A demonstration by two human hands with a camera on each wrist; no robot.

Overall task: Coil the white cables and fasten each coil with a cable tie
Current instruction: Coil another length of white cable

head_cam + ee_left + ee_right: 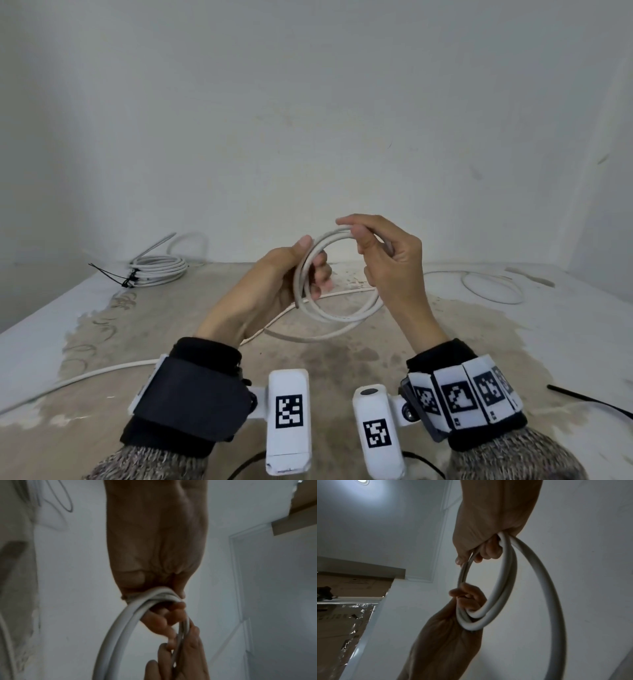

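Note:
A white cable coil (346, 310) of a few loops hangs in the air above the table between both hands. My left hand (310, 263) grips its left side, thumb over the strands and fingers curled behind. At the top of the coil my right hand (352, 229) pinches the strands between thumb and forefinger. The widest loop droops toward the table and ends in a free tail (270, 331). In the left wrist view the coil (118, 635) leaves my closed palm. The right wrist view shows the coil (503, 588) held by both hands.
A finished coil (159, 270) with a black cable tie (114, 275) lies at the back left. Another loose white cable (493, 286) loops at the back right, and a cable (102, 370) crosses the worn table (342, 359) at front left. A black cable tie (589, 401) lies at the right edge.

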